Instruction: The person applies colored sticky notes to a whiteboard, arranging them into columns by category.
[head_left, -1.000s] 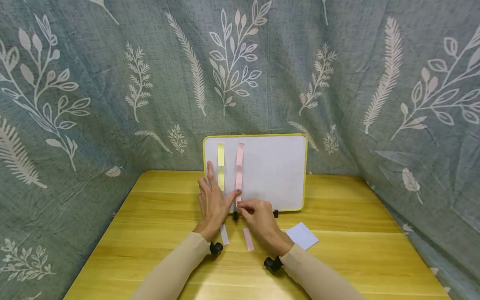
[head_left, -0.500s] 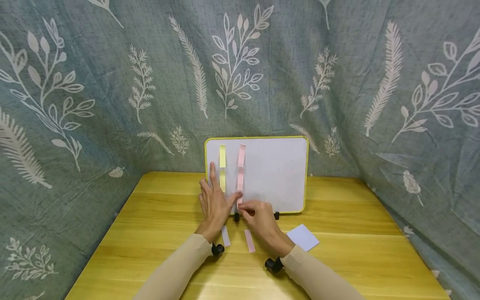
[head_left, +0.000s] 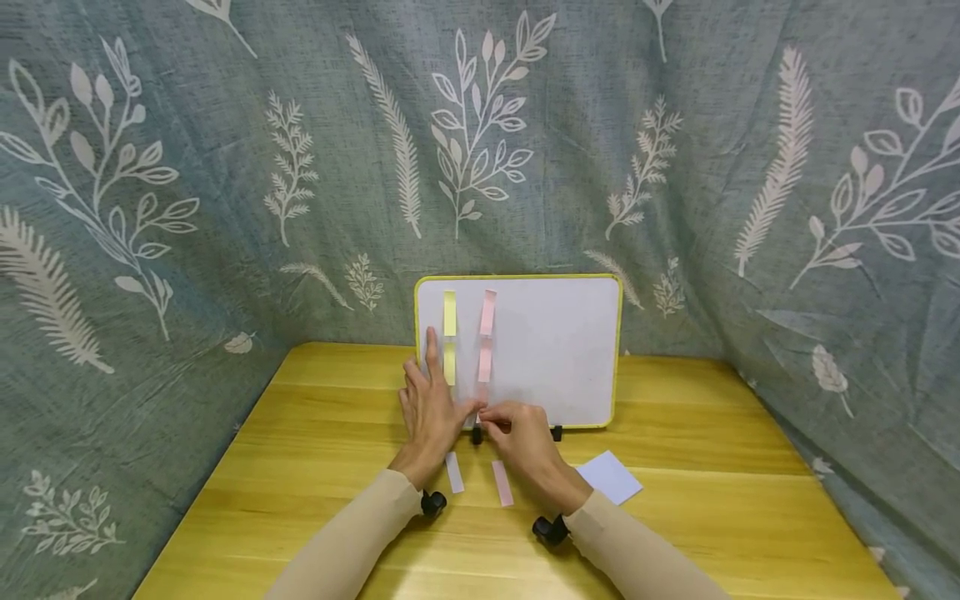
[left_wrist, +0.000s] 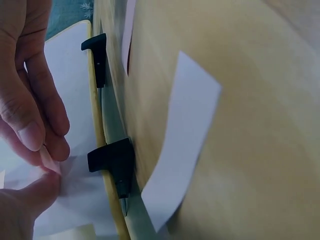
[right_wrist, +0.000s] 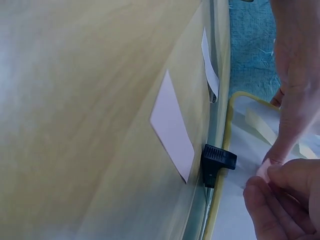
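Observation:
A whiteboard (head_left: 555,350) with a yellow rim stands upright at the table's back. My left hand (head_left: 431,410) is spread over its lower left part, and the thumb presses a pink paper strip (head_left: 482,390) against the surface. At that strip's lower end, my right hand (head_left: 525,437) pinches the paper between thumb and fingers; the pinched pink end (right_wrist: 263,171) shows in the right wrist view. Above it, two pink strips (head_left: 485,358) hang in a column. Two yellow strips (head_left: 450,313) form a column to their left, beside my left fingers.
On the wooden table (head_left: 315,467) before the board lie a pale strip (head_left: 455,472) and a loose pink strip (head_left: 502,483). A pale lilac paper square (head_left: 613,478) lies by my right forearm. Black stand clips (left_wrist: 117,159) hold the board's lower edge. A patterned curtain (head_left: 322,225) surrounds the table.
My left thumb has slid down along the lowest pink strip, close to my right fingertips. The right hand keeps its pinch at the strip's lower end. The head view has shifted slightly.

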